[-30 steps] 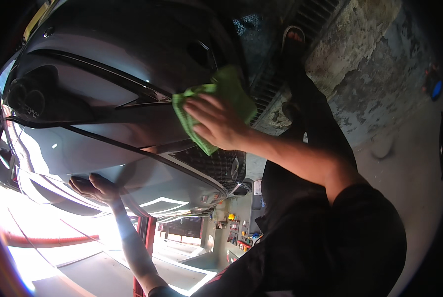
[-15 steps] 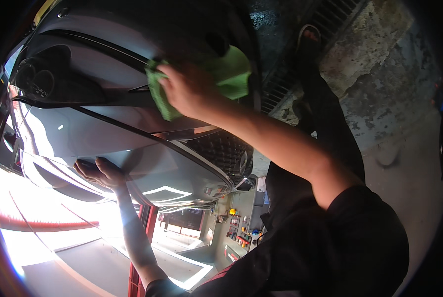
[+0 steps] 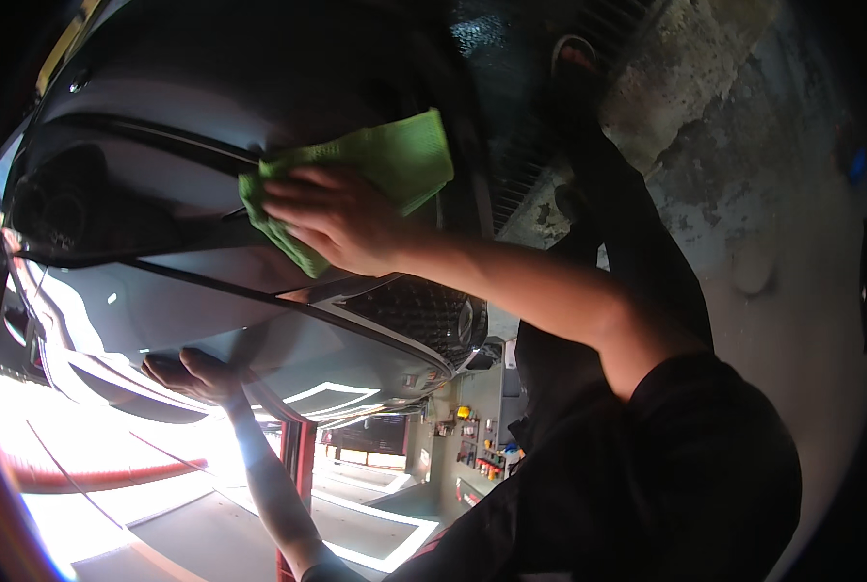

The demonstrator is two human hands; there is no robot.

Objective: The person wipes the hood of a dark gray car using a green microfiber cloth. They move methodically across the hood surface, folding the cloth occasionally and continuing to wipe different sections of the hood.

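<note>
The right hand (image 3: 341, 223), fingers bent together, has hold of a green cloth (image 3: 390, 160) at eleven o'clock, creased, a squared corner fanning toward two, against a glossy car (image 3: 196, 306). The left hand (image 3: 199, 378), at eight o'clock, is half curled; cannot tell if it grips anything.

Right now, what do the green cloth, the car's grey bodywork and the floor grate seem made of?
Green cloth: matte fabric, perhaps microfibre; it creases under the right hand. Grey bodywork: glossy paint, likely over metal; it shows bright reflections. Floor grate: dull, probably metal; thin dark bars.
</note>
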